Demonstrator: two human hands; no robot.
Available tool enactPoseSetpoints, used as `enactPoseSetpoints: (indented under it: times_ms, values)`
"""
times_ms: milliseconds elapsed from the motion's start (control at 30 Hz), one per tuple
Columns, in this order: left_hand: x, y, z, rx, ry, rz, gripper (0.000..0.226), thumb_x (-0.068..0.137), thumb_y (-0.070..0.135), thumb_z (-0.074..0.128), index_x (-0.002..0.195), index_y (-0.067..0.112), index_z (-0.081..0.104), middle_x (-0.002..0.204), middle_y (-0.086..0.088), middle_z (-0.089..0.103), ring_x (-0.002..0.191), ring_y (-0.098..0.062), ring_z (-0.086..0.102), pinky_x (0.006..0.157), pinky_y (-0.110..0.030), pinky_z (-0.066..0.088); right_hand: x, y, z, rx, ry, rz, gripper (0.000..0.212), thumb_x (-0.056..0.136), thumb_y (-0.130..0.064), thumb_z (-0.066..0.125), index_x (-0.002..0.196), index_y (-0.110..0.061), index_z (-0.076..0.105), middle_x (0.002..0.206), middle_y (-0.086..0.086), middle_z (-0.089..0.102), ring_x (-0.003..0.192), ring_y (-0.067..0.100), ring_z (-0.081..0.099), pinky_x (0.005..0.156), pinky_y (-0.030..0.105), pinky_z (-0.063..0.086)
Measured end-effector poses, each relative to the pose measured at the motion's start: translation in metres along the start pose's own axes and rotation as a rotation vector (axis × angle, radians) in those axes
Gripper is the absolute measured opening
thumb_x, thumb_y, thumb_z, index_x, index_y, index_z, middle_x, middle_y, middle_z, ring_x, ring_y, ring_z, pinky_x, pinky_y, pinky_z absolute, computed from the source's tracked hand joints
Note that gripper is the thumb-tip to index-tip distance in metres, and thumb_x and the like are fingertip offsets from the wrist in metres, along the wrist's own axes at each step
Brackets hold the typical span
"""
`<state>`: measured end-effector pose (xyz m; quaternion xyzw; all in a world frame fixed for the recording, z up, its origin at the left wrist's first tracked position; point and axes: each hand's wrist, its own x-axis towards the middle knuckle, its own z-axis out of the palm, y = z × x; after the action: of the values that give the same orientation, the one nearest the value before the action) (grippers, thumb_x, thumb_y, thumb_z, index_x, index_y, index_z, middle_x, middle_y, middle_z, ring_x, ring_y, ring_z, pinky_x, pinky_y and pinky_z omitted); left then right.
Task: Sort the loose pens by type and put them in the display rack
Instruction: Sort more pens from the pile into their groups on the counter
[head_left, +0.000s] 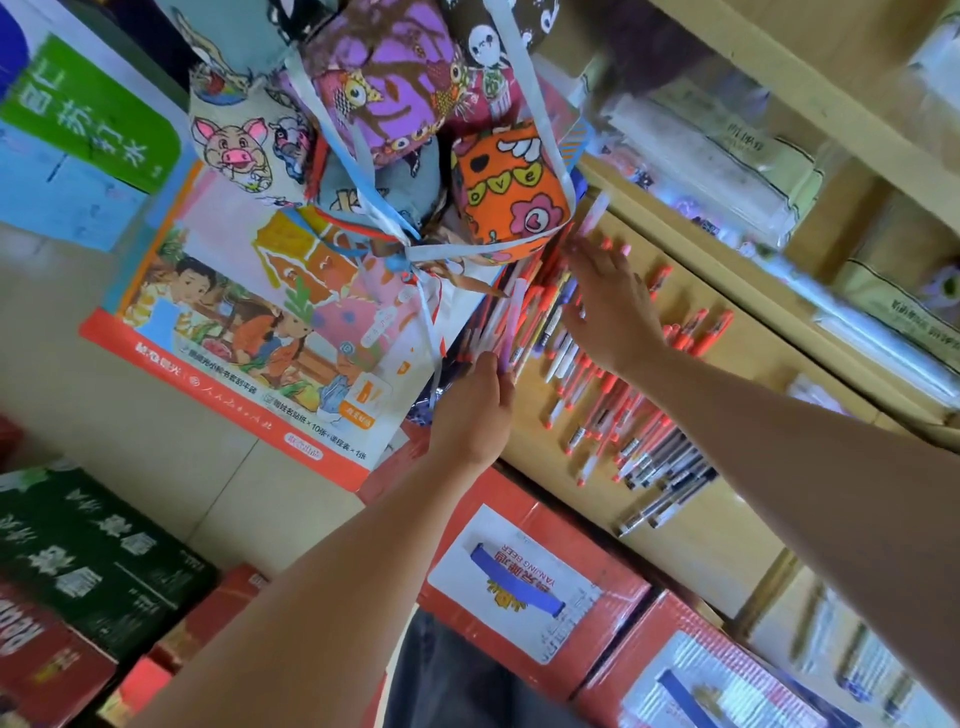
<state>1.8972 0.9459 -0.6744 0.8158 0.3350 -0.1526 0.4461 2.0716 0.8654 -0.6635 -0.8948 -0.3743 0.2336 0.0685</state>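
At bottom centre sat red cartons (530, 587). Mid-frame, my left hand (472, 410) was curled round a bundle of loose pens (511, 322); beyond it my right hand (608, 306) spread over the display rack (748, 374), a pale pen (595, 213) at its fingertips, though blur hid whether it pinched it. I judged this the slotting step; next, that pen needed its matching row

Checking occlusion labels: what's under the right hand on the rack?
Mixed pens with white, purple and orange barrels stick out below the right hand on the display rack. The palm covers their upper ends, so how many lie there cannot be seen.
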Motion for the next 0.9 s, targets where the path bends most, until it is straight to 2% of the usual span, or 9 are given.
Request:
enactPoseSetpoints:
  times_ms: [100,233,300,400,500,600,700,800,900]
  values:
    - [0.001,-0.001,0.001,-0.026,-0.015,-0.002,0.027,0.102,0.031,0.031,0.102,0.011,0.049,0.078,-0.009,0.065,0.068,-0.026,0.065,0.062,-0.049,0.054,0.003,-0.001,0.002,-0.072,-0.047,-0.003,0.057,0.09,-0.017,0.054,0.145,-0.015,0.038,0.151,0.007,0.033,0.14,0.027,0.026,0.11,0.044,0.03]
    - [0.0,-0.003,0.001,-0.012,-0.017,0.0,0.027,0.103,0.03,0.031,0.103,0.01,0.049,0.076,-0.008,0.065,0.065,-0.024,0.064,0.06,-0.048,0.054,-0.001,0.005,0.0,0.001,0.008,-0.034,0.044,0.089,-0.012,0.054,0.133,-0.015,0.053,0.138,0.008,0.046,0.129,0.028,0.04,0.103,0.046,0.041]
    - [0.002,-0.003,0.001,-0.016,-0.011,0.002,0.025,0.103,0.028,0.031,0.101,0.01,0.048,0.074,-0.008,0.065,0.064,-0.025,0.064,0.06,-0.048,0.053,0.007,0.004,-0.004,0.028,0.026,-0.005,0.048,0.089,-0.014,0.054,0.137,-0.016,0.049,0.134,0.012,0.048,0.126,0.03,0.043,0.101,0.046,0.043]
    - [0.005,-0.003,0.0,-0.026,-0.012,-0.001,0.025,0.103,0.028,0.031,0.103,0.009,0.048,0.075,-0.01,0.065,0.067,-0.026,0.066,0.062,-0.049,0.054,0.02,-0.003,-0.004,-0.019,-0.022,0.051,0.056,0.091,-0.019,0.053,0.145,-0.019,0.037,0.135,0.016,0.044,0.129,0.033,0.036,0.101,0.046,0.04]
    - [0.006,-0.004,0.001,-0.039,-0.015,-0.015,0.026,0.103,0.028,0.031,0.105,0.009,0.048,0.077,-0.01,0.066,0.069,-0.025,0.067,0.063,-0.048,0.056,0.025,-0.009,0.001,-0.011,-0.004,0.101,0.047,0.093,-0.021,0.051,0.14,-0.018,0.042,0.127,0.017,0.045,0.123,0.034,0.041,0.089,0.043,0.046]
    - [0.006,-0.004,0.001,-0.021,-0.013,-0.017,0.026,0.103,0.028,0.031,0.107,0.009,0.047,0.078,-0.01,0.066,0.07,-0.025,0.067,0.063,-0.048,0.056,0.025,-0.005,0.006,0.087,0.083,0.158,0.033,0.094,-0.023,0.05,0.126,-0.012,0.051,0.116,0.015,0.053,0.106,0.033,0.054,0.07,0.037,0.05]
    - [0.007,-0.003,0.001,0.008,-0.014,-0.013,0.025,0.103,0.029,0.032,0.105,0.009,0.047,0.078,-0.009,0.066,0.067,-0.024,0.067,0.06,-0.047,0.055,0.024,0.002,0.01,0.096,0.045,0.252,0.038,0.093,-0.034,0.057,0.123,-0.011,0.053,0.11,0.013,0.058,0.096,0.032,0.06,0.069,0.037,0.053]
    - [0.008,-0.002,0.001,0.015,-0.016,-0.018,0.026,0.103,0.029,0.032,0.104,0.008,0.048,0.078,-0.01,0.067,0.066,-0.025,0.066,0.06,-0.046,0.055,0.027,0.001,0.01,0.151,0.042,0.341,0.039,0.09,-0.041,0.061,0.115,-0.012,0.055,0.103,0.01,0.064,0.093,0.032,0.063,0.069,0.035,0.051]
    - [0.009,-0.002,0.002,0.011,-0.014,-0.025,0.027,0.102,0.029,0.032,0.105,0.008,0.049,0.08,-0.01,0.067,0.07,-0.025,0.067,0.063,-0.046,0.056,0.033,-0.001,0.007,0.223,0.062,0.45,0.034,0.092,-0.038,0.056,0.112,-0.011,0.059,0.101,0.011,0.065,0.094,0.032,0.062,0.065,0.03,0.041]
